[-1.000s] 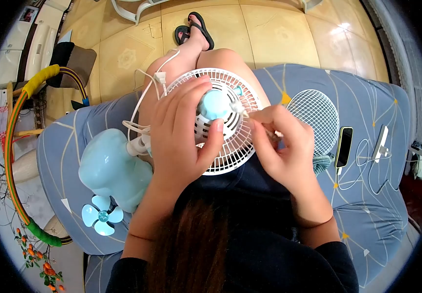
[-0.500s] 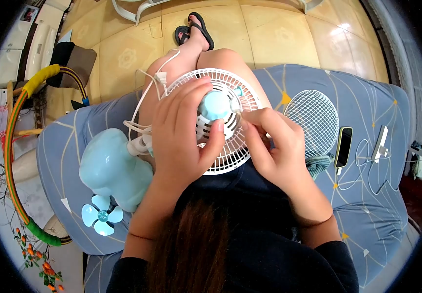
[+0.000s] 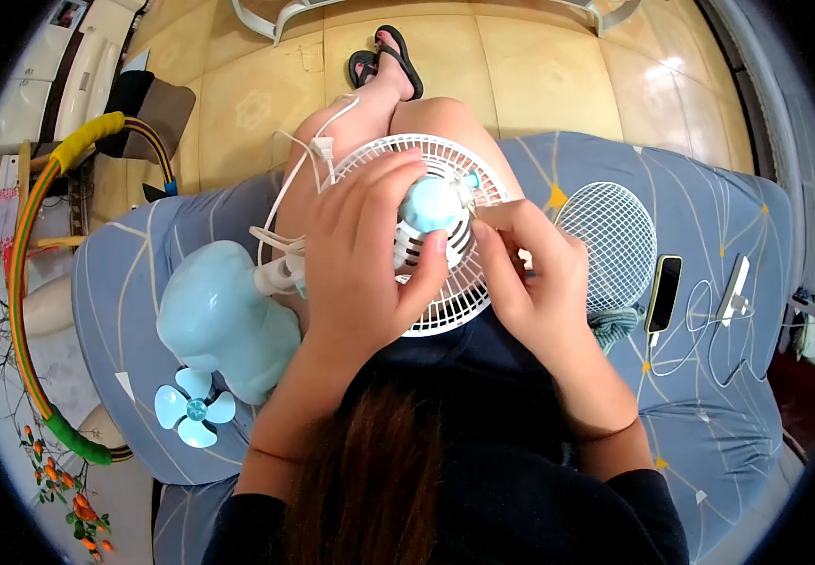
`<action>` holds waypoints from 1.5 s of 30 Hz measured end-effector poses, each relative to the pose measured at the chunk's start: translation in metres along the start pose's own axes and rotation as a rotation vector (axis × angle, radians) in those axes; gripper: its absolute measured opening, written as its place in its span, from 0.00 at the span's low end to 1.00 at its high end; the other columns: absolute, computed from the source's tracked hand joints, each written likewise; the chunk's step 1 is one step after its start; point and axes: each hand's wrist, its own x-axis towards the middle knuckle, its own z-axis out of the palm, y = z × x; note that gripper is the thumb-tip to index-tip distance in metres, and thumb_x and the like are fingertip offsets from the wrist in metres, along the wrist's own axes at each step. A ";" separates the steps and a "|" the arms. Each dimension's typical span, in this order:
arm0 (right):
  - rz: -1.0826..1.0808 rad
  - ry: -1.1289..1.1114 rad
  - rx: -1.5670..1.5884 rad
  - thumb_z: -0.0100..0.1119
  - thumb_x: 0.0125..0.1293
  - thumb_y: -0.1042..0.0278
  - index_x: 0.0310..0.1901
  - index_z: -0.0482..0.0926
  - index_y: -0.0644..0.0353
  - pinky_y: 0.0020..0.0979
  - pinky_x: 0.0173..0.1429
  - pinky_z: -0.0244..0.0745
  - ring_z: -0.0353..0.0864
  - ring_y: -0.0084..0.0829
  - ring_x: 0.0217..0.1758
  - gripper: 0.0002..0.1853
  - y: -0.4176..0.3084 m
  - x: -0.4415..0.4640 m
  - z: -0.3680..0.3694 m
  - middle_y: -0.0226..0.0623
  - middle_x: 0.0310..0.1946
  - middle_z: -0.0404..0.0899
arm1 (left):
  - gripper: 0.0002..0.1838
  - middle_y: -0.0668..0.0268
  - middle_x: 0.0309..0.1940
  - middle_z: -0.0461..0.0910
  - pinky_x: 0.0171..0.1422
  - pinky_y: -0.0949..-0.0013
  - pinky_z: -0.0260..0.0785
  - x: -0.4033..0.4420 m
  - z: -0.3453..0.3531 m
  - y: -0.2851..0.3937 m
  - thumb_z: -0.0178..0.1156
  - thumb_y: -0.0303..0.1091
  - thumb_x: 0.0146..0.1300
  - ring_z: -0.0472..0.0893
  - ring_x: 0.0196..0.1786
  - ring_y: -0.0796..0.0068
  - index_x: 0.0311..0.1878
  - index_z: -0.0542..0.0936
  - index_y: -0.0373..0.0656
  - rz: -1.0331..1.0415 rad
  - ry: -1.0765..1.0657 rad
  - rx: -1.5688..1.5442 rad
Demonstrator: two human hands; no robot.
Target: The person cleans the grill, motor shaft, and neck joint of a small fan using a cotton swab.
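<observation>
A small fan with a white round grille (image 3: 445,315) rests on my lap, its back facing up. At its centre is a light blue motor cap (image 3: 429,203), gripped by my left hand (image 3: 360,250) between the thumb and fingers. A small turquoise knob (image 3: 472,179) sticks up beside the cap. My right hand (image 3: 541,273) is closed in a pinch at the right side of the motor housing; whatever lies between its fingertips is too small to make out. Left of my lap, the light blue fan base (image 3: 224,315) lies on its side, with the blue fan blade (image 3: 195,409) in front.
A white mesh front grille (image 3: 607,245) lies on the patterned sofa cover (image 3: 709,405) to my right, over a greenish cloth (image 3: 617,325). Beyond it are a phone (image 3: 664,294) and a power strip (image 3: 734,290). A white power cord (image 3: 280,193) crosses my leg.
The whole view has shifted slightly to the right. My right fingertips have moved a little down from the knob, showing more of it. My left hand keeps its grip on the motor cap.
</observation>
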 end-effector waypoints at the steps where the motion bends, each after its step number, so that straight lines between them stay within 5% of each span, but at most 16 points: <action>1: 0.003 -0.007 -0.006 0.63 0.63 0.78 0.39 0.80 0.62 0.36 0.28 0.71 0.76 0.40 0.21 0.04 0.000 -0.001 -0.001 0.42 0.20 0.75 | 0.25 0.54 0.55 0.80 0.61 0.55 0.68 0.000 0.000 0.001 0.65 0.30 0.54 0.80 0.55 0.51 0.57 0.76 0.35 0.001 -0.004 0.007; 6: 0.021 0.012 -0.022 0.63 0.63 0.80 0.36 0.80 0.64 0.25 0.24 0.65 0.71 0.22 0.19 0.02 -0.002 0.001 -0.016 0.34 0.19 0.75 | 0.26 0.54 0.55 0.80 0.61 0.54 0.68 0.000 -0.001 -0.002 0.65 0.31 0.55 0.79 0.56 0.52 0.58 0.75 0.35 0.030 0.007 0.017; 13: 0.121 -0.024 -0.020 0.61 0.67 0.80 0.38 0.80 0.67 0.18 0.28 0.61 0.69 0.11 0.24 0.01 -0.009 0.010 -0.008 0.27 0.22 0.77 | 0.26 0.53 0.55 0.79 0.62 0.53 0.68 -0.002 0.002 0.000 0.65 0.32 0.55 0.79 0.56 0.52 0.57 0.74 0.34 -0.016 0.005 -0.019; 16: 0.023 0.002 -0.053 0.63 0.64 0.79 0.36 0.79 0.64 0.29 0.24 0.67 0.73 0.28 0.18 0.02 -0.007 0.007 -0.001 0.38 0.18 0.74 | 0.26 0.53 0.55 0.80 0.62 0.53 0.68 -0.002 0.002 -0.002 0.65 0.32 0.55 0.79 0.56 0.52 0.57 0.75 0.34 -0.010 0.022 -0.003; 19: 0.023 -0.036 -0.068 0.63 0.63 0.80 0.37 0.79 0.64 0.31 0.25 0.68 0.74 0.34 0.19 0.03 -0.010 0.001 -0.005 0.40 0.19 0.75 | 0.26 0.53 0.55 0.80 0.61 0.54 0.69 -0.002 0.001 -0.002 0.66 0.33 0.54 0.79 0.56 0.52 0.57 0.75 0.34 -0.008 0.017 -0.002; 27: 0.092 0.027 -0.025 0.63 0.65 0.79 0.35 0.79 0.64 0.23 0.24 0.66 0.73 0.17 0.20 0.02 -0.014 0.007 -0.014 0.33 0.19 0.75 | 0.26 0.54 0.54 0.80 0.59 0.54 0.69 -0.001 0.004 -0.004 0.66 0.33 0.55 0.80 0.56 0.53 0.57 0.75 0.35 -0.005 0.035 -0.018; 31: 0.057 -0.022 -0.023 0.63 0.66 0.77 0.36 0.77 0.64 0.27 0.25 0.69 0.76 0.28 0.18 0.03 -0.009 0.008 0.000 0.39 0.19 0.78 | 0.26 0.55 0.54 0.80 0.60 0.54 0.68 -0.002 0.003 -0.004 0.66 0.32 0.55 0.79 0.56 0.53 0.57 0.75 0.35 -0.017 0.021 -0.032; 35: 0.098 -0.048 -0.009 0.62 0.65 0.79 0.36 0.77 0.65 0.26 0.26 0.70 0.75 0.23 0.20 0.03 -0.005 0.003 -0.013 0.37 0.20 0.77 | 0.25 0.56 0.54 0.80 0.61 0.55 0.68 -0.002 0.001 -0.003 0.66 0.33 0.55 0.79 0.56 0.53 0.57 0.75 0.36 -0.024 0.029 -0.028; 38: 0.200 0.160 0.008 0.57 0.70 0.76 0.40 0.77 0.66 0.23 0.35 0.73 0.78 0.19 0.29 0.02 0.025 -0.005 -0.043 0.33 0.28 0.81 | 0.24 0.56 0.55 0.80 0.62 0.54 0.67 0.001 -0.001 -0.002 0.65 0.32 0.55 0.79 0.56 0.53 0.57 0.76 0.37 -0.018 0.017 -0.001; 42: 0.306 0.500 -0.375 0.55 0.74 0.72 0.44 0.77 0.66 0.25 0.42 0.75 0.79 0.20 0.34 0.05 0.101 -0.033 -0.133 0.38 0.38 0.86 | 0.24 0.56 0.55 0.80 0.62 0.54 0.67 0.001 -0.003 -0.002 0.65 0.32 0.56 0.79 0.55 0.52 0.57 0.76 0.37 -0.011 0.006 0.007; 45: 0.515 0.562 -0.816 0.55 0.75 0.64 0.45 0.76 0.64 0.36 0.46 0.77 0.84 0.37 0.37 0.10 0.152 -0.081 -0.207 0.44 0.35 0.84 | 0.25 0.55 0.55 0.80 0.63 0.54 0.67 0.002 -0.003 -0.001 0.65 0.31 0.56 0.78 0.55 0.52 0.57 0.76 0.37 -0.022 -0.010 0.015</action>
